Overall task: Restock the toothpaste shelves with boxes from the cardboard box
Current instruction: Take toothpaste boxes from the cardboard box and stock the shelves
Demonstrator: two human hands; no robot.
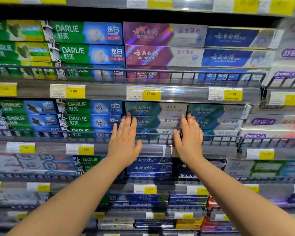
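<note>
To the left of the left hand, green-and-blue Darlie boxes (90,114) are lying stacked flat behind the wire rail (155,134) that is running along the shelf front. Below them and left of the left wrist, a yellow price label (85,149) is showing 12.90.

The left hand (124,142) is reaching forward with the palm toward the shelf, fingers straight and slightly spread, gripping nothing. Its fingertips are lying over the left end of the stack of teal toothpaste boxes (153,109), close to where that stack is meeting the Darlie boxes.

The teal stack is sitting between the two hands, its boxes lying lengthwise one on another, the lowest partly behind the rail. Above the gap between the hands, a label (150,93) is reading 17.00. Beneath the hands, dark blue boxes (148,167) are filling the shelf below.

The right hand (189,140) is likewise flat and relaxed, grasping nothing, its fingers resting over the right end of the same stack, at the seam with the neighbouring stack. Whether its palm is touching the rail cannot be told.

Just right of the right hand, a second stack of teal boxes (218,110) is lying in the same way. Farther right, white boxes with purple lettering (269,121) are standing blurred.
</note>
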